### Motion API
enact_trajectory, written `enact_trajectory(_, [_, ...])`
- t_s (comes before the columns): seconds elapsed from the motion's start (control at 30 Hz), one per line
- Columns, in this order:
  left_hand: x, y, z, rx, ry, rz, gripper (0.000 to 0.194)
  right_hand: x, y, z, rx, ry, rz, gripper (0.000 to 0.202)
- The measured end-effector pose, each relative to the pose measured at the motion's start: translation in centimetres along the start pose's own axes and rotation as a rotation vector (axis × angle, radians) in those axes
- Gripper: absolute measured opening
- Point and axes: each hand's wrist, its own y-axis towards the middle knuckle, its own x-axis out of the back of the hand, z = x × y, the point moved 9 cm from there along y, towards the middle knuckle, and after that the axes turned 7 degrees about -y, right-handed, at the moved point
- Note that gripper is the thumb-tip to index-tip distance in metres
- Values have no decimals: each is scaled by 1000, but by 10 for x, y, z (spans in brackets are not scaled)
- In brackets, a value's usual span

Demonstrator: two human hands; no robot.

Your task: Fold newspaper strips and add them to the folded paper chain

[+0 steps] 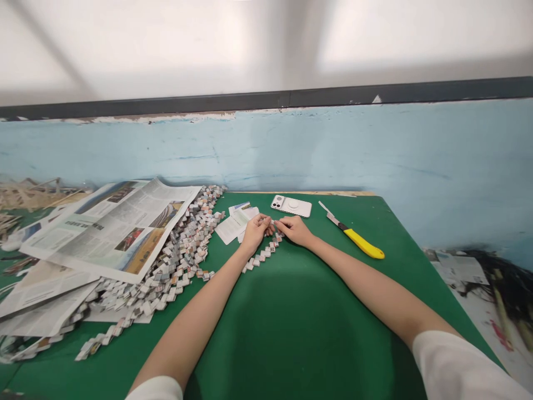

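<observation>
Near the middle of the green table [308,322], my left hand [257,230] and my right hand [293,229] almost meet, their fingers closed at the end of a folded-paper chain [261,257]. The zigzag chain hangs from the fingertips and runs down to the left, passing behind my left forearm. A small pale piece shows between the fingertips, partly hidden. Just behind my left hand lie several cut paper pieces [228,229]. A white phone [291,205] rests behind my right hand.
A yellow-handled knife [361,242] lies right of my right hand. To the left, a large heap of folded-paper chain [183,261] is partly under newspaper sheets [112,228]. A blue wall [300,144] stands behind the table. Dark clutter [510,294] lies beyond the right edge.
</observation>
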Motion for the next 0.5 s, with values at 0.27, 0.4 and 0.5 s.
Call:
enact_trajectory(0.27, [4,1,2,17,2,-31,45,-2,-2,-2,-31,93,23,56])
enact_trajectory(0.4, [2,0,-2,-20,57,-22,45,-1,0,-3,-21,50,-7,52])
enact_trajectory(0.5, [1,-1,-4,-48,94,-23,44,4,2,-6,-33,41,-102,33])
